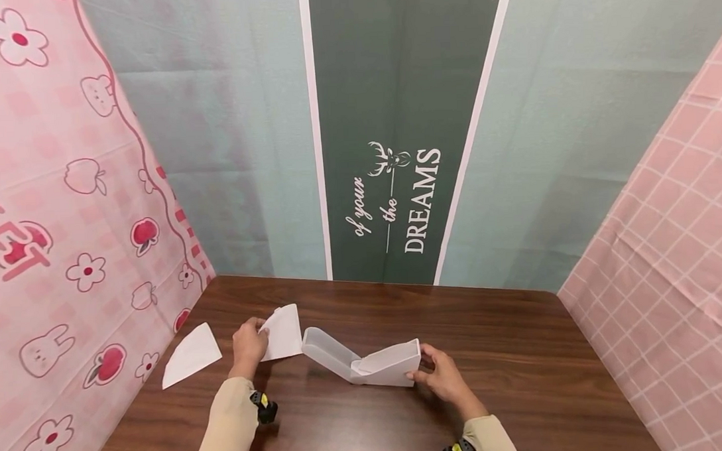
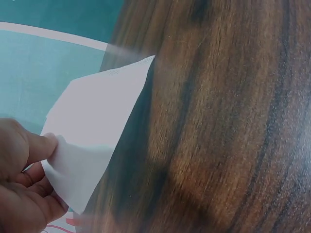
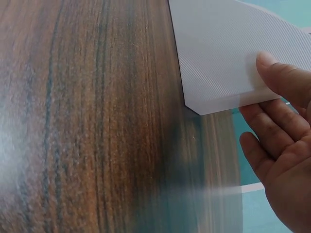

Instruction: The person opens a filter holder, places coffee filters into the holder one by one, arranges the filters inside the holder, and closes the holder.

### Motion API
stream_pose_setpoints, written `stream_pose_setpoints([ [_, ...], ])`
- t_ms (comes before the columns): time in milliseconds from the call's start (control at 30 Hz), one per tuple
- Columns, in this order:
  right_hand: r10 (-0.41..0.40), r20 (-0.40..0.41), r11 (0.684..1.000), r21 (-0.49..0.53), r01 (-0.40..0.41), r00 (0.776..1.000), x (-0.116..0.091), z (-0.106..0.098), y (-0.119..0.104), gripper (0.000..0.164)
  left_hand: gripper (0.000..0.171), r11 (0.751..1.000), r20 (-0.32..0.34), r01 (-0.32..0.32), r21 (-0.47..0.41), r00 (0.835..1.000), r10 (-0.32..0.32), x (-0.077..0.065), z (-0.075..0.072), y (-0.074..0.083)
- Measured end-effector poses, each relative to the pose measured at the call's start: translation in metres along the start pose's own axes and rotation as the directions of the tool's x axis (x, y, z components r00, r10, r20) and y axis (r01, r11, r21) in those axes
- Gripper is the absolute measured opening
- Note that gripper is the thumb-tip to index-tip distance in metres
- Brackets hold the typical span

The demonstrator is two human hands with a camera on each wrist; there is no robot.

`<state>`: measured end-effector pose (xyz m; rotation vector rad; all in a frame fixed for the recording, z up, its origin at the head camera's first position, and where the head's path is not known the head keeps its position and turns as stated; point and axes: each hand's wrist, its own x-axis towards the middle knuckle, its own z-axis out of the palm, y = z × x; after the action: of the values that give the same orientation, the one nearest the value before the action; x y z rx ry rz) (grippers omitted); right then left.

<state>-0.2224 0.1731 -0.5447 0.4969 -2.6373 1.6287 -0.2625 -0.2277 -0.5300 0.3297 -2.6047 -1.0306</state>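
In the head view, my left hand (image 1: 248, 345) pinches a white paper coffee filter (image 1: 283, 331) by its left edge. The left wrist view shows the thumb on the near face of this fan-shaped filter (image 2: 92, 126), which has a crimped edge and stands tilted off the table. To the right, a white plastic case (image 1: 390, 369) lies with its translucent lid (image 1: 328, 351) swung open to the left. My right hand (image 1: 444, 375) holds the case at its right end. In the right wrist view the thumb presses the ribbed side of the case (image 3: 218, 58), with fingers behind.
A second stack or sheet of fan-shaped white filter paper (image 1: 192, 354) lies at the left of the brown wooden table (image 1: 490, 327). Patterned pink cloth (image 1: 68, 216) hangs at the left, and a green curtain (image 1: 263, 156) hangs behind the table.
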Motion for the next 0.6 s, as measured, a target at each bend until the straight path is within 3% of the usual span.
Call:
stream_pose_setpoints([
  [267, 0.002, -0.005, 1.000, -0.015, -0.002, 1.000, 0.000, 0.000, 0.000, 0.046, 0.009, 1.000, -0.035, -0.010, -0.029, 0.999, 0.009, -0.001, -0.001, 0.001],
  [600, 0.048, -0.011, 0.992, 0.116, -0.046, 0.999, 0.000, -0.004, -0.009, 0.058, 0.007, 0.995, -0.100, -0.047, -0.088, 0.994, 0.038, -0.006, -0.013, 0.010],
])
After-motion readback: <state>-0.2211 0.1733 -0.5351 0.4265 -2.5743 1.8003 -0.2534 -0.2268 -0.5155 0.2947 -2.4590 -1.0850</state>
